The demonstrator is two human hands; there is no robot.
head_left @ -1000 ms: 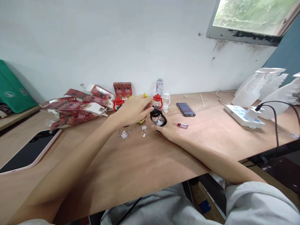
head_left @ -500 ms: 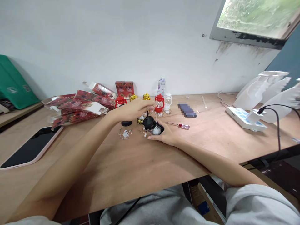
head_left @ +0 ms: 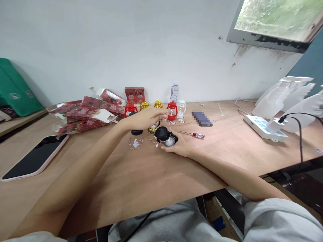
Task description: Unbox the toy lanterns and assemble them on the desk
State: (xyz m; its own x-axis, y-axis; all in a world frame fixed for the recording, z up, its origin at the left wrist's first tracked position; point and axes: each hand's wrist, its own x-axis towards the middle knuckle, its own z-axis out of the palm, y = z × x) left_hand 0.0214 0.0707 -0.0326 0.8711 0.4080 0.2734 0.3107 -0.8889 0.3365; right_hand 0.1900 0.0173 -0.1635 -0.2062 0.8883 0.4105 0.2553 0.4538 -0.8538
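My right hand (head_left: 181, 146) is wrapped round a small black toy lantern (head_left: 164, 135), which tilts with its cap toward the left. Above it, my left hand (head_left: 148, 118) pinches a thin wire handle (head_left: 169, 125) that runs down toward the lantern; whether it is hooked in cannot be made out. Behind the hands stand a red lantern (head_left: 172, 111), a white lantern (head_left: 181, 109) and gold lanterns (head_left: 158, 104). Another red lantern (head_left: 130, 109) and a black lantern (head_left: 137, 132) are partly covered by my left hand.
Bent wire handles and white scraps (head_left: 135, 144) lie left of the lantern. A screwdriver (head_left: 198, 135) and a pixelated dark object (head_left: 202, 119) are to the right. Crumpled red boxes (head_left: 85, 116), a phone (head_left: 35, 158), a power strip (head_left: 264, 127) and white bottles (head_left: 268, 99) surround the work spot.
The lantern in my right hand has tipped slightly more upright. My left hand keeps its pinch on the wire, nearly unmoved. The whole view has shifted a little.
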